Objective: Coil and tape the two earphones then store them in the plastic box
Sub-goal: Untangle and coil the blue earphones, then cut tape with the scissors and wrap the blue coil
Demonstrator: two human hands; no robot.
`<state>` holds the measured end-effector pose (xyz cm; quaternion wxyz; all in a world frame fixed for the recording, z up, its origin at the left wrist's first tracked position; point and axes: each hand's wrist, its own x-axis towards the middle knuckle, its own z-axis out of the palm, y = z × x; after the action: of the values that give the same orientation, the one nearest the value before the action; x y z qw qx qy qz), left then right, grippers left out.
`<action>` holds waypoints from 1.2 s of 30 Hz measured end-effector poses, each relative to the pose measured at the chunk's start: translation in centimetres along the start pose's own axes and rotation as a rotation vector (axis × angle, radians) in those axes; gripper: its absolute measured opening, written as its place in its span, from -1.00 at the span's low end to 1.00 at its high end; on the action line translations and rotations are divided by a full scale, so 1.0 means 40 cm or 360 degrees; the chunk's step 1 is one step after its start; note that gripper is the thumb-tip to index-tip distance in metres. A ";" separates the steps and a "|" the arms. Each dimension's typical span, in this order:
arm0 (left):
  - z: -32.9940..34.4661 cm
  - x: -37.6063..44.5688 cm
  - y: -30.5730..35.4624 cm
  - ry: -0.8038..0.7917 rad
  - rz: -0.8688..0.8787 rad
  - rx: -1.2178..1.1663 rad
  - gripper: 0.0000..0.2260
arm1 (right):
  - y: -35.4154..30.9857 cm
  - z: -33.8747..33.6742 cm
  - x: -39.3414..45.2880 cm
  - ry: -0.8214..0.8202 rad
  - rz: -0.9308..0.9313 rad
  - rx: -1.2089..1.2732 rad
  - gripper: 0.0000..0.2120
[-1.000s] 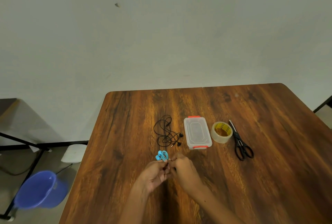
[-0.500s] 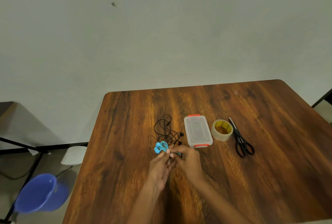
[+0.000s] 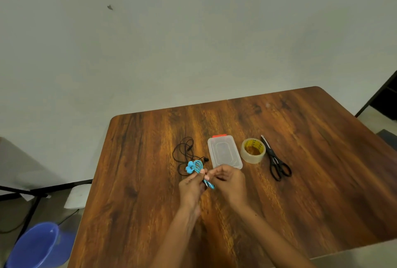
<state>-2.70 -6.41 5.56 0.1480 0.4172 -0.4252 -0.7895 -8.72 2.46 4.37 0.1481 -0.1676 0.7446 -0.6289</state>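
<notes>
Wooden table (image 3: 300,181), pale wall behind. I see left hand (image 3: 191,184) pinching blue coil (image 3: 196,166), right hand (image 3: 229,181) pinching its plug end. Risk: loops spring loose reaching for tape (image 3: 253,150). Black earphone (image 3: 184,156) uncoiled beside shut box (image 3: 224,150).

Mid-frame, a row of things crosses the table (image 3: 139,181): black earphones (image 3: 184,153), lidded box (image 3: 224,151), tape roll (image 3: 253,150), scissors (image 3: 277,162). Narrow bare strips part box from tape and earphones from box; tape and scissors lie just beside each other. Both hands (image 3: 214,184) with the blue earphones (image 3: 196,167) sit right below the box and black earphones, blocking that approach. Bare wood lies open at the left, the far right, above the row and at lower right.
</notes>
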 end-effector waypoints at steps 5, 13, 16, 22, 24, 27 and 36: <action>0.096 0.015 -0.007 -0.0023 -0.0004 0.0097 -0.83 | 0.018 -0.100 0.042 -0.0001 0.0078 0.0146 -0.85; 0.263 0.035 -0.045 0.0032 -0.0074 0.0140 -0.82 | 0.120 -0.340 0.159 0.0092 0.0063 -0.0380 -0.84; 0.305 0.039 -0.071 0.0062 -0.0089 0.0140 -0.79 | 0.161 -0.404 0.213 -0.0122 -0.0075 -0.0890 -0.92; 0.341 0.051 -0.104 0.0115 -0.0124 0.0124 -0.85 | 0.238 -0.430 0.288 -0.0817 -0.0322 -0.1793 -0.67; 0.336 0.049 -0.095 0.0100 -0.0143 0.0151 -0.90 | 0.258 -0.419 0.302 -0.0935 -0.0286 -0.1957 -0.69; 0.331 0.060 -0.096 0.0159 -0.0118 0.0122 -0.90 | 0.259 -0.403 0.338 -0.0918 -0.0355 -0.2052 -0.58; 0.302 0.058 -0.121 -0.0001 0.0008 0.0296 -0.89 | 0.261 -0.409 0.309 -0.0624 -0.0235 -0.1733 -0.78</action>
<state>-13.00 1.70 3.96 0.1105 0.4277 -0.4978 -0.7463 -27.54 13.18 -3.35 0.1315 -0.3843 0.9057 -0.1215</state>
